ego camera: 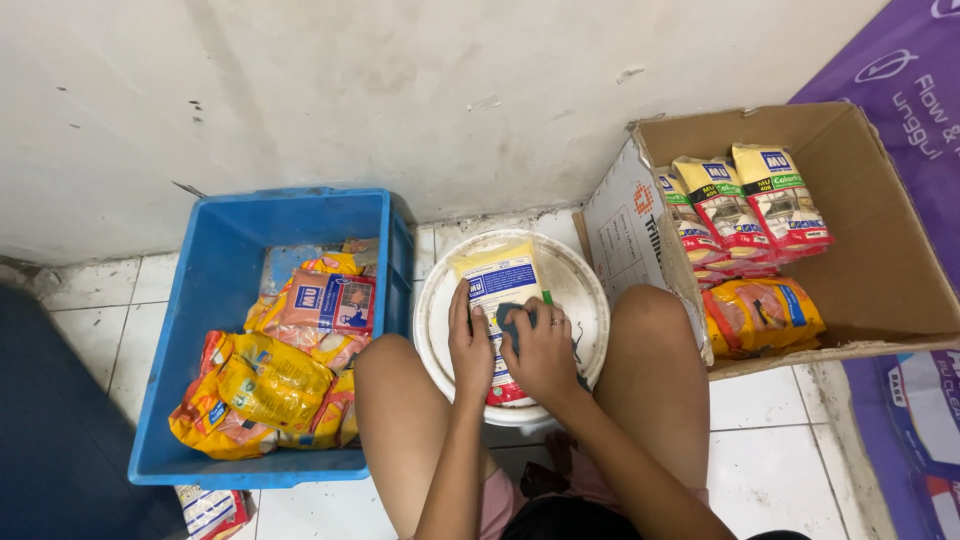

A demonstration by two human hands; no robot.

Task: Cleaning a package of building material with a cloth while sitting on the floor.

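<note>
A yellow, blue and red pouch [497,282] lies flat on the lid of a white bucket [580,290] between my knees. My left hand [470,345] presses down on the pouch's left side. My right hand [541,350] is closed around a dark blue cloth or sponge [511,316] and holds it against the pouch's face. A ring shows on one finger of the right hand.
A blue plastic crate [210,300] at the left holds several yellow and pink pouches. An open cardboard box [880,260] at the right holds several similar pouches, some upright. A white wall runs behind. White floor tiles lie below, with another pouch [212,510] at the bottom left.
</note>
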